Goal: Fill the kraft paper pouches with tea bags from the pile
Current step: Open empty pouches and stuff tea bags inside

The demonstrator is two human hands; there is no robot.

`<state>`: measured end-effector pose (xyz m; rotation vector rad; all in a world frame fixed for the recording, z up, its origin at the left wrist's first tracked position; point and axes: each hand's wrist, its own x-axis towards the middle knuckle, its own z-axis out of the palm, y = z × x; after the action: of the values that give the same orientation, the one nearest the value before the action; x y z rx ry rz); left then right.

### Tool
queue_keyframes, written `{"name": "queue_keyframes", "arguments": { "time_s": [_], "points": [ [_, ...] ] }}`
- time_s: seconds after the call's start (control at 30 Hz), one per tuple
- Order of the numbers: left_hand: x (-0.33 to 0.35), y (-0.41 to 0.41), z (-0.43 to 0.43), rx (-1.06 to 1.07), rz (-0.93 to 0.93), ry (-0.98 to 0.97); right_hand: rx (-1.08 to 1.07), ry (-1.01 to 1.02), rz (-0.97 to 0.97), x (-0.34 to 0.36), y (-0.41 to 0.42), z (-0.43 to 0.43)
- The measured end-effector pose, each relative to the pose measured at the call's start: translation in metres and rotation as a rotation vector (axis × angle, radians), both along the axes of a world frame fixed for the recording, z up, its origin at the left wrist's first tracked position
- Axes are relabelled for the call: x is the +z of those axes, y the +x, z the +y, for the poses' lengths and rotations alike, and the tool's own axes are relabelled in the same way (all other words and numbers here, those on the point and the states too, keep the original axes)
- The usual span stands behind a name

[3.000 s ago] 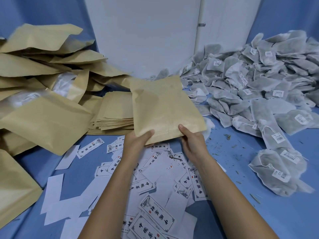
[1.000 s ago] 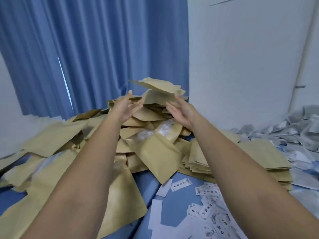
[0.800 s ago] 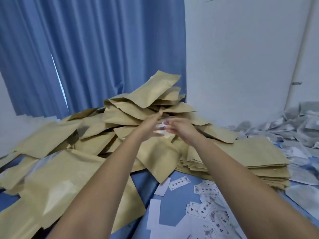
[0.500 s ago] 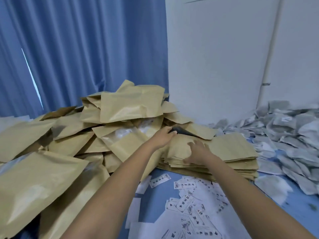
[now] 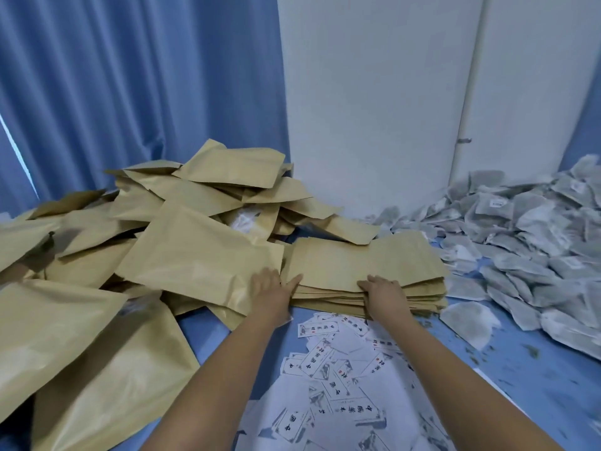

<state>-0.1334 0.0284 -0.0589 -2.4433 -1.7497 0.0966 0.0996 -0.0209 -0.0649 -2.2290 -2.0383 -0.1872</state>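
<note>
Stack of empty pouches (image 5: 364, 265) sits dead ahead at 12 o'clock on the blue cloth surface (image 5: 536, 369), flat and squared. Tea bag pile (image 5: 527, 236) is at 2 o'clock and well apart from the hands. Heap of puffed pouches (image 5: 195, 255) is at 10 o'clock, its nearest one touching the stack's left edge. Loose printed labels (image 5: 341, 369) lie at 6 o'clock.

Left grip (image 5: 271, 292): released. Fingers lie flat at the stack's near-left corner, over the seam with the puffed pouch.
Right grip (image 5: 383, 289): fingers curled over the stack's near edge, grasping the top sheets. Thumb is hidden, so I can't tell how many.

Looks like the step is peeling off one empty pouch.

Handling, my read:
- Kraft paper is light, thin and fairly stiff. It creases if bent hard.
- Sheets cling together, so fan the near edge and pinch only the top one at a corner.
- Tea bags are soft, light and tearable. Take them by the body, not the tag.
</note>
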Motion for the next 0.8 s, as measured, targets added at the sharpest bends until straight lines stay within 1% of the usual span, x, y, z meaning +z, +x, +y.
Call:
{"name": "queue_keyframes", "arguments": {
  "time_s": [0.03, 0.1, 0.2, 0.33, 0.5, 0.57, 0.7, 0.77, 0.8],
  "points": [
    [-0.003, -0.003, -0.002, -0.007, 0.037, 0.052, -0.005, 0.005, 0.006, 0.000, -0.001, 0.001],
    [-0.003, 0.000, -0.005, -0.034, 0.047, 0.117, -0.016, 0.010, 0.010, -0.002, -0.001, 0.003],
    [0.001, 0.010, -0.007, -0.054, 0.036, 0.112, -0.016, 0.026, 0.033, -0.004, 0.000, 0.000],
    [-0.005, 0.015, -0.009, 0.035, 0.034, 0.094, -0.012, 0.109, 0.075, -0.007, 0.003, -0.008],
    [-0.013, 0.014, -0.012, 0.035, 0.000, 0.111, 0.030, 0.185, 0.038, -0.006, 0.006, -0.018],
    [-0.014, 0.014, -0.014, 0.034, -0.008, 0.123, 0.011, 0.224, 0.037, -0.006, 0.009, -0.023],
    [-0.017, 0.010, -0.021, 0.017, 0.033, 0.154, -0.028, 0.317, 0.032, -0.001, 0.014, -0.035],
    [-0.018, 0.007, -0.025, -0.001, -0.008, 0.174, -0.013, 0.363, 0.053, 0.002, 0.014, -0.038],
    [-0.016, 0.007, -0.026, -0.023, -0.069, 0.175, -0.004, 0.382, 0.068, 0.004, 0.013, -0.040]
  ]
}}
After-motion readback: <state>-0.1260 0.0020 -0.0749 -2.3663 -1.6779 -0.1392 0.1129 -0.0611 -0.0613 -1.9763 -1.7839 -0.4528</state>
